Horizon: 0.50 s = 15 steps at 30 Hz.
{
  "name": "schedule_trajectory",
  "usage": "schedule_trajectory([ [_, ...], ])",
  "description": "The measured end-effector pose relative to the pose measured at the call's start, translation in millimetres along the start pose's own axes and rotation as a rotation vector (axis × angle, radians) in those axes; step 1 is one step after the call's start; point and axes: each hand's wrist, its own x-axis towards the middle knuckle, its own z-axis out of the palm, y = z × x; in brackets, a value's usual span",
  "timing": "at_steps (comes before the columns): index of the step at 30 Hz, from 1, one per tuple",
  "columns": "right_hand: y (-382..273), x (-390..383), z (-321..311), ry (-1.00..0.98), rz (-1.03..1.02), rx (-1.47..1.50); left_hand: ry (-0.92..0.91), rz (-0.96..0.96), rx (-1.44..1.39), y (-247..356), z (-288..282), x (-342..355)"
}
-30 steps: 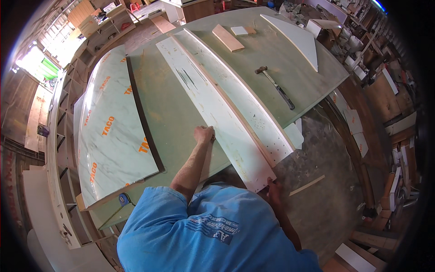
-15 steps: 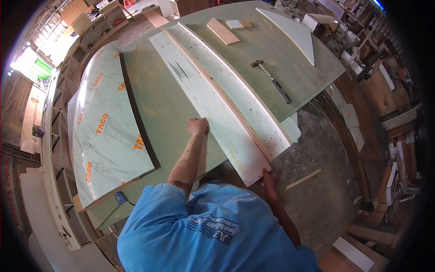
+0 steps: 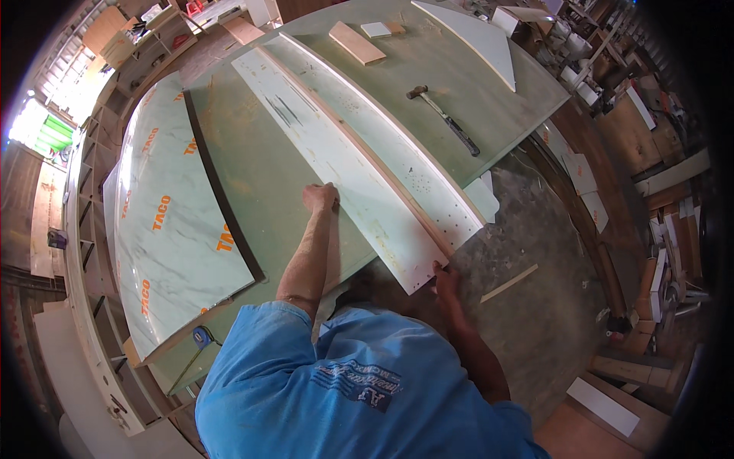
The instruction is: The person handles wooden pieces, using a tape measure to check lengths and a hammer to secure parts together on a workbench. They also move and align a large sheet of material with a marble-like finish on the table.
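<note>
A long white board [image 3: 336, 180] lies lengthwise on the green worktable, its near end sticking out past the table's edge. A raised wood-edged strip [image 3: 359, 153] runs along its right side, and a second long white panel [image 3: 417, 177] with a raised rim lies right beside that. My left hand [image 3: 319, 196] is closed at the board's left edge, the fingertips partly hidden. At the near right corner my right hand [image 3: 447, 281] grips the board's end, thumb near the top and the other fingers mostly out of sight. Small dark holes dot the near ends.
Right of the panels lies a hammer [image 3: 445, 121] on the green tabletop [image 3: 520, 115]. Short wood pieces [image 3: 357, 43] and a white tapered panel [image 3: 474, 42] sit farther back. On the left are a marble-patterned sheet [image 3: 172, 222] and a blue tape measure [image 3: 202, 336]. A thin strip [image 3: 510, 282] lies on the floor.
The view has shifted slightly, so the table and everything on it appear a little higher and farther left. Both hands keep their places on the board.
</note>
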Motion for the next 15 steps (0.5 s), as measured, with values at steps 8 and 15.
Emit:
schedule_trajectory([
  [8,55.1,7.2,-61.8,-0.071,-0.166,0.24,-0.317,-0.136,-0.276,3.1,-3.8,-42.1],
  [15,20.4,-24.0,-62.5,-0.05,-0.143,0.117,-0.251,0.003,-0.148,-6.8,-11.8,-36.6],
])
